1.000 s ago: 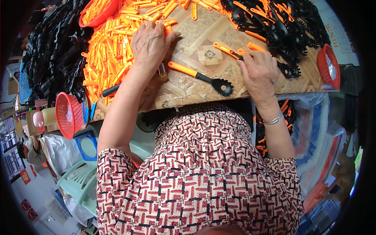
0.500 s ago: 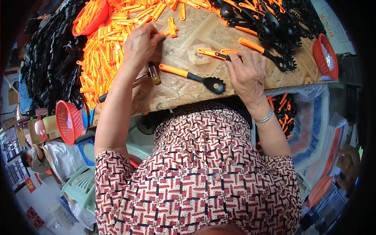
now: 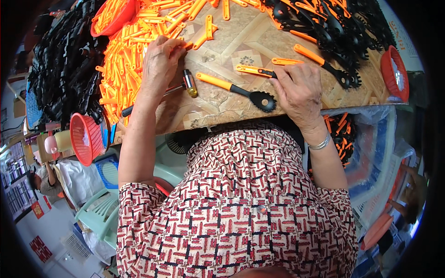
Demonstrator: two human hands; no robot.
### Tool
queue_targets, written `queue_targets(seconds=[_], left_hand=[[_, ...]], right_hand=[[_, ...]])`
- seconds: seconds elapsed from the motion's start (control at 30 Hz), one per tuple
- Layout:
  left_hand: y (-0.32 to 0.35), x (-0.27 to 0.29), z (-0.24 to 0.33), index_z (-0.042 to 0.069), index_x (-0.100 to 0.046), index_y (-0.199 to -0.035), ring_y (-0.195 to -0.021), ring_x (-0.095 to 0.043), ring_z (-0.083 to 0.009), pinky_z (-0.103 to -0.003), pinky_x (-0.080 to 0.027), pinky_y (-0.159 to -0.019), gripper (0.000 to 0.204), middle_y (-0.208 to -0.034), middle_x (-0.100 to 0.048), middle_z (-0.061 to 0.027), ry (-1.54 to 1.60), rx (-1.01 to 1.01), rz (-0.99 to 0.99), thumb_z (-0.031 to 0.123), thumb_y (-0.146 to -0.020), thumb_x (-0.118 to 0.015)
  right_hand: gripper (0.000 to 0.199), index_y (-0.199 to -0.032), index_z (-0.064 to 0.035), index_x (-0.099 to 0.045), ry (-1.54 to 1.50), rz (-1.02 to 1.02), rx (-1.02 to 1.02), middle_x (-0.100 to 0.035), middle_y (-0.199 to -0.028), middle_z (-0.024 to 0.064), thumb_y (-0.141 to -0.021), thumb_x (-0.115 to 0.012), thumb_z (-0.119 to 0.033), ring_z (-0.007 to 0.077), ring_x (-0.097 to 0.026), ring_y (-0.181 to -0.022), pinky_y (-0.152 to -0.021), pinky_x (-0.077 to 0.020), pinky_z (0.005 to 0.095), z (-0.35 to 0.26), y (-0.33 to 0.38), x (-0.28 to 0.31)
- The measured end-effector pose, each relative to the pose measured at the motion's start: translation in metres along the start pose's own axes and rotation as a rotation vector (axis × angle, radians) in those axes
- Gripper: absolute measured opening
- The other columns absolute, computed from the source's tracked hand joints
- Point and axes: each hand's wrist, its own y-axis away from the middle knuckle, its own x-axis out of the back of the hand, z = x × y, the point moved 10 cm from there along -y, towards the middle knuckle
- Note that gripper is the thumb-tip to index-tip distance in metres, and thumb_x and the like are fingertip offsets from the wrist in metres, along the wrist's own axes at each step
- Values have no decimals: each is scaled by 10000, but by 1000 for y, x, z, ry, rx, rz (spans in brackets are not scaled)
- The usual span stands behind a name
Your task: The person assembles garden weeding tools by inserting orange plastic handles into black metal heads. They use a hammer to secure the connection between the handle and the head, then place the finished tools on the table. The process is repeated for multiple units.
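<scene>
My right hand [image 3: 300, 92] is closed round a kitchen utensil, whose black shaft sticks out to the left with an orange handle piece [image 3: 248, 69] on its end. The utensil's head is hidden under the hand. At the edge of the orange pile, my left hand [image 3: 161, 62] is closed, its fingertips pinching a small visible bit of an orange handle piece [image 3: 188, 45]. Between the hands lies a black spaghetti server [image 3: 263, 100] with an orange handle. A hammer [image 3: 190, 83] rests beside my left forearm, partly covered by it. Another loose orange handle piece [image 3: 287, 61] lies just beyond my right hand.
A heap of orange handle pieces [image 3: 123, 65] spreads at left, with a red basket [image 3: 132, 14] behind. Black parts [image 3: 60, 69] are piled farther left. Black utensils [image 3: 324, 37] crowd the far right, near another red basket [image 3: 394, 74]. A red basket [image 3: 85, 139] stands by the near-left corner.
The view has shifted, so the table appears slightly farther right. My left fingers have drawn back from the two crossed orange pieces to one at the pile's edge. My right hand keeps its grip.
</scene>
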Motion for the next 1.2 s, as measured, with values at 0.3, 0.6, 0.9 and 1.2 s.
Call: queue_targets(seconds=[0.3, 0.6, 0.9, 1.2], left_hand=[[17, -40, 102, 33, -725, -1172, -940, -675, -121, -290, -535, -848, 184, -964, -693, -28, 821, 127, -477, 112, -1020, -658], [10, -35, 161, 58, -771, -1095, -861, -682, -295, -367, -533, -788, 171, -882, -664, -122, 493, -293, -211, 114, -943, -714], [9, -35, 171, 74, -792, -1025, -880, -649, -293, -380, -528, -773, 146, -885, -652, -99, 411, -350, -126, 106, -890, -745], [24, -31, 179, 168, -780, -1108, -927, -606, -246, -378, -468, -793, 281, -943, -650, -16, 241, -475, -55, 81, -846, -728]], right_hand=[[321, -1061, -66, -729, -55, 25, 3, -634, -949, 24, -774, -830, -169, 235, -593, -947, -864, -429, 405, 5, 3, 2], [252, -970, -78, -704, -90, 51, -21, -625, -904, 18, -768, -828, -163, 221, -591, -901, -849, -435, 394, 5, 2, 4], [286, -1084, -70, -743, -53, 37, -7, -621, -898, 18, -815, -783, -159, 218, -595, -890, -842, -446, 384, 2, 1, 4], [236, -1024, -21, -740, -51, 24, 51, -636, -937, 42, -822, -730, -144, 212, -601, -907, -819, -467, 386, -3, -1, 5]])
